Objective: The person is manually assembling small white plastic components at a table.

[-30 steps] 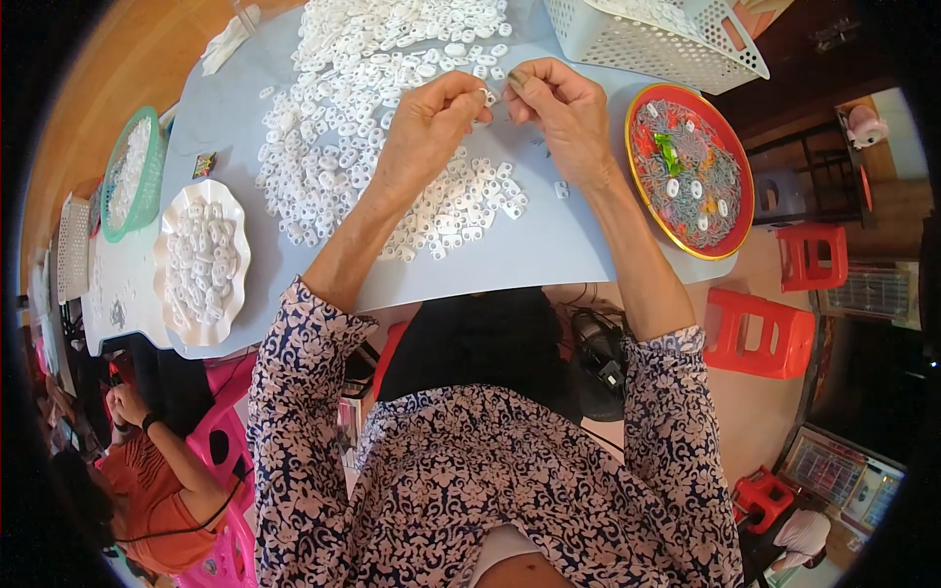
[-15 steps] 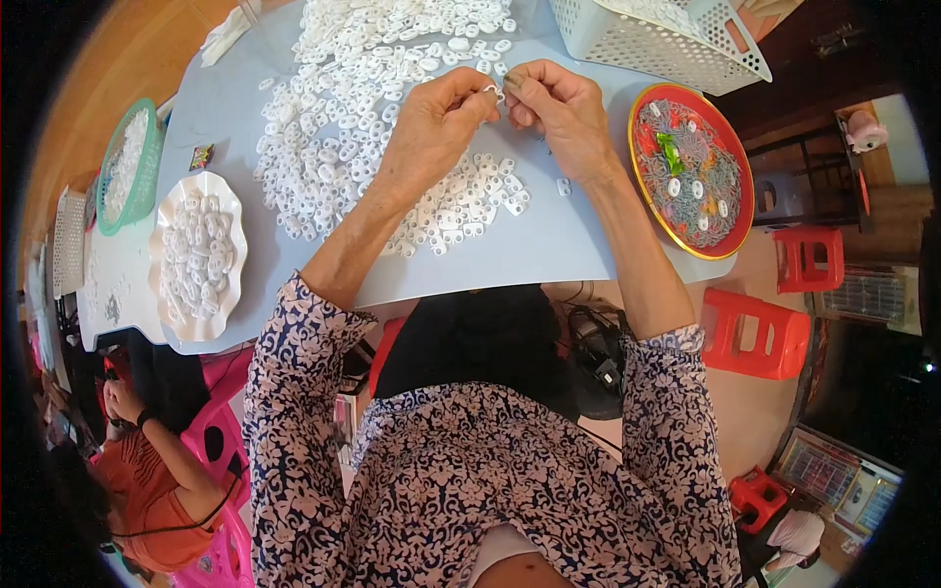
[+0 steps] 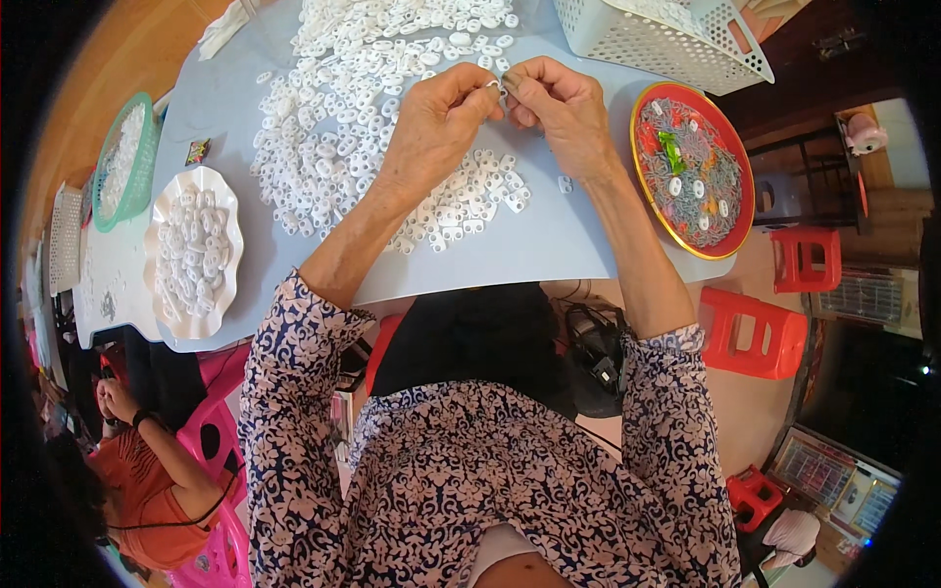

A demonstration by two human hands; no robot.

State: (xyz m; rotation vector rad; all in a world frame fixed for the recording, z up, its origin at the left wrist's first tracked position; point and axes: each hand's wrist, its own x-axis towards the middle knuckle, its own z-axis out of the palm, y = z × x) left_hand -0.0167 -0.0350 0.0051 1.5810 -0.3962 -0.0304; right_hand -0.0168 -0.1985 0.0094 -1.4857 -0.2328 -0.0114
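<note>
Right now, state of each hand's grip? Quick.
Left hand: closed, pinching a small white piece at the fingertips.
Right hand: closed, fingertips beside that piece; whether it holds anything cannot be told.

The tabletop [image 3: 549,235] is brightly lit, fisheye edges curving into black.

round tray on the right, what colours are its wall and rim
The tray is red, edged in gold; best seen in the head view.
</note>
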